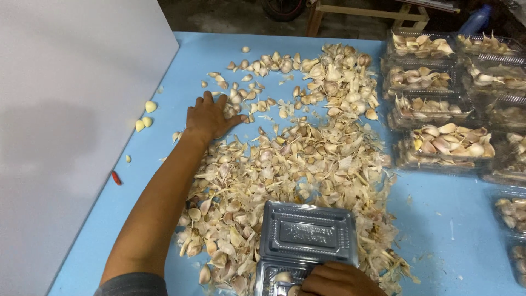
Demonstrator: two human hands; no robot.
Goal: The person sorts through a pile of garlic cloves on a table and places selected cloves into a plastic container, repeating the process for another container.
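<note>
A wide heap of garlic cloves and papery skins [307, 159] covers the blue table [438, 230]. My left hand [209, 116] reaches far forward, palm down, fingers spread over loose cloves at the heap's left edge. My right hand [335, 279] rests at the bottom edge on a clear plastic clamshell box [307, 235], whose lid stands open. A few cloves lie inside the box's lower half, partly hidden by my fingers.
Several closed clear boxes filled with garlic [444, 142] are lined up on the right. A white wall panel [71, 120] borders the table's left side. Peeled cloves [145, 116] and a small red object [115, 177] lie near it. Wooden furniture legs stand beyond the far edge.
</note>
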